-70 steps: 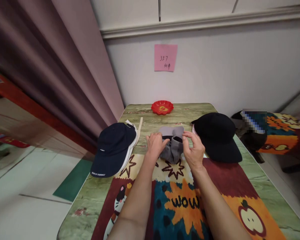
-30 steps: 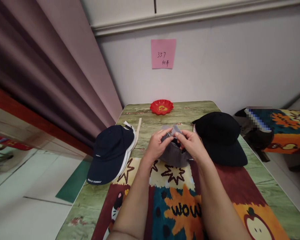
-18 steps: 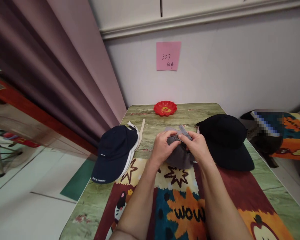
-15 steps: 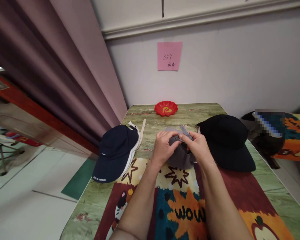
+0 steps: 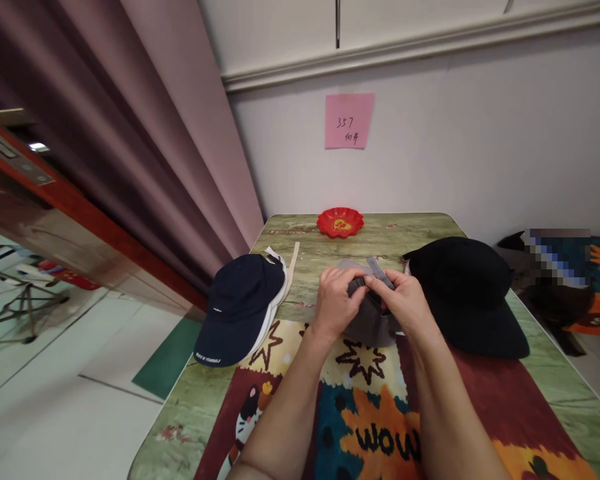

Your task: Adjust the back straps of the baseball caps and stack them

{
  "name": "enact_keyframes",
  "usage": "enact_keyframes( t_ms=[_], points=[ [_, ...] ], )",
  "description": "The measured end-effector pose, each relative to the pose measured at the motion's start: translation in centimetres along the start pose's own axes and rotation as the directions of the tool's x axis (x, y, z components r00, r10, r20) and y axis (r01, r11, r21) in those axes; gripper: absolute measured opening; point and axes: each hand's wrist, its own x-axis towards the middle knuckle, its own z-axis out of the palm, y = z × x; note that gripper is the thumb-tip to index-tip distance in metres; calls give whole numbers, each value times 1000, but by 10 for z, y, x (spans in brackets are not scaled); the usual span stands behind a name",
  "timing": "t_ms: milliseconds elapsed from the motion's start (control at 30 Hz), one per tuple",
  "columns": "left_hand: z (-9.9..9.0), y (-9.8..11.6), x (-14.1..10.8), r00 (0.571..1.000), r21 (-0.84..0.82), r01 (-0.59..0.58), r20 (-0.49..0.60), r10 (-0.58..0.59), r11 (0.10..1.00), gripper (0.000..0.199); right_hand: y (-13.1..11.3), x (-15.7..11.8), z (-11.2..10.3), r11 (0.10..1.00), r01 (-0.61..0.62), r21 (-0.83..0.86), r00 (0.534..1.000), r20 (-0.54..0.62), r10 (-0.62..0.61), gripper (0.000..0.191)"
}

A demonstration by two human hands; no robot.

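Observation:
A grey cap (image 5: 373, 328) lies in front of me at the far edge of the patterned cloth, partly covered by my hands. My left hand (image 5: 336, 303) is closed on the cap's back edge near the buckle. The fingers of my right hand (image 5: 410, 299) pinch the grey adjusting strap (image 5: 379, 272), whose free end sticks up between both hands. To the left a navy cap (image 5: 247, 290) rests on top of lighter caps, with a beige strap (image 5: 293, 260) jutting out. Close by my right hand sits a black cap (image 5: 463, 287), brim toward me.
The green wood-look table (image 5: 280, 233) carries a colourful cloth (image 5: 380, 427) and, at the back, a red scalloped dish (image 5: 340, 231). Behind stands a wall with a pink note (image 5: 350, 121). A purple curtain (image 5: 180, 120) hangs left; part of another person shows at right.
The view has shifted slightly, so everything appears a little further right and lower. Both hands keep their hold on the grey cap and strap, with only small finger movement.

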Motion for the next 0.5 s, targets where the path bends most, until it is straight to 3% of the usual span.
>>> enact_keyframes(
  t_ms=[367,500],
  points=[
    [-3,5,-1,1000,27,-12,10,12,1000,11,6,-1,-2,998,29,-54,1000,-12,-29,39],
    [-4,2,1,999,-44,29,-30,-31,999,13,9,0,1,999,45,-14,999,-16,-45,44]
  ],
)
